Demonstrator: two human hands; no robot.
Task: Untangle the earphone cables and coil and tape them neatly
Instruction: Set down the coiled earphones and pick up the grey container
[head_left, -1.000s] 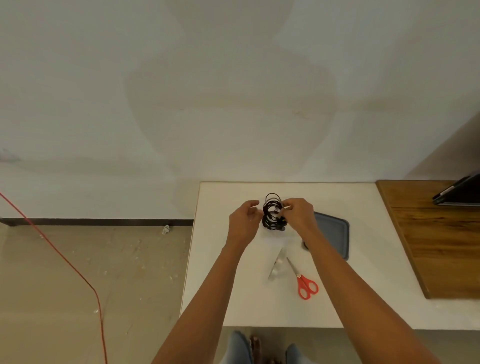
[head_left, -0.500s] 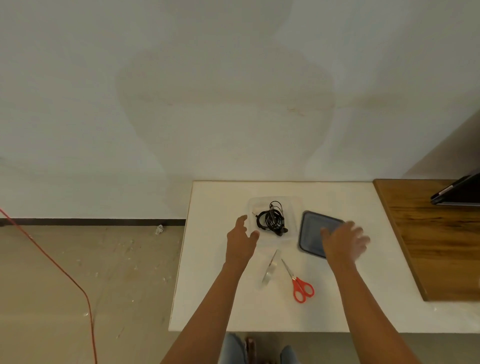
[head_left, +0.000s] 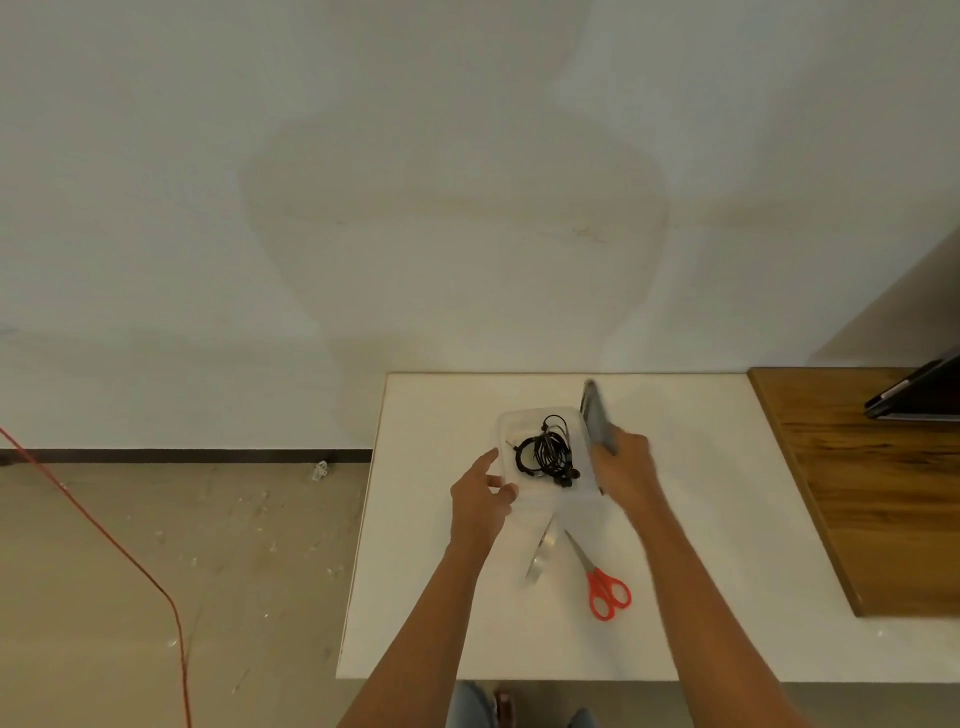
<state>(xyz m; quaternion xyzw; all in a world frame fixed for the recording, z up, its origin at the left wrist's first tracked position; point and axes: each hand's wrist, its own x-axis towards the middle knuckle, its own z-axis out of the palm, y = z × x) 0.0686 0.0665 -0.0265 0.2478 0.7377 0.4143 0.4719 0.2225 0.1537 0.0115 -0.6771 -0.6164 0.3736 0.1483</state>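
The grey lid (head_left: 597, 418) in the right hand (head_left: 621, 467) is motion-blurred, the dark device (head_left: 917, 397) at 3 o'clock gets cropped, and the tape roll (head_left: 540, 558) is barely readable.

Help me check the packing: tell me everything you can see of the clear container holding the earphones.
The clear container is a small, translucent, plastic-looking box with rounded corners, standing open and upright on the white table. Coiled black earphone cables lie inside it. The left hand touches its near-left corner, and the right hand holds a dark grey lid tilted on edge at its right rim.
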